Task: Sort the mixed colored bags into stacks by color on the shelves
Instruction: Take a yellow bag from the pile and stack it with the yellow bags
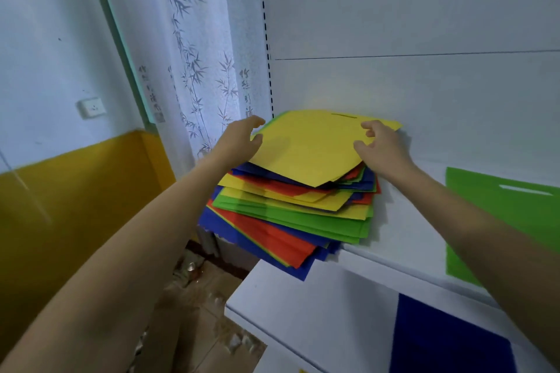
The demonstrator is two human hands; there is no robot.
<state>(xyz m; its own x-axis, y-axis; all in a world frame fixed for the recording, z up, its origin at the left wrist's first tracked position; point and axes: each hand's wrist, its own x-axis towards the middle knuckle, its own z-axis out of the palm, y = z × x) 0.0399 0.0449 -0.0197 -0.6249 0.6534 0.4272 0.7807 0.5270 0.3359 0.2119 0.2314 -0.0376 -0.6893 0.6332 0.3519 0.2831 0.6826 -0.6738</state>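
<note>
Biggest thing first: a white shelf unit [403, 221] fills the right half of the view, with a lower shelf [303, 306] sticking out further toward the camera. The mixed pile [291, 212] of blue, red, green and yellow bags is parked at the left end of the upper shelf, dead ahead at 12 o'clock, and it's fanned out messily, with its near-left corner hanging past the shelf edge.

A green bag [497, 221] is laid flat on the same shelf at roughly 3 o'clock from the pile, well apart from it. A blue bag [442, 339] is seen on the lower shelf at about 5 o'clock. No yellow stack can be spotted anywhere, fwiw.

The yellow bag [309, 145] is on top of the pile. It's skewed: the handle slot sits along the far edge, the long axis runs roughly 9 to 3, and one corner points back at 6 o'clock.

It's bracketed by both hands. The left hand [239, 136] is at its 9 o'clock edge, thumb touching the edge and fingers curved over the corner but not closed. The right hand [381, 148] is placed at 3 o'clock, thumb and bent fingers spread on top, nothing pinched yet. Both are equally near, so probably a two-handed lift is coming.
</note>
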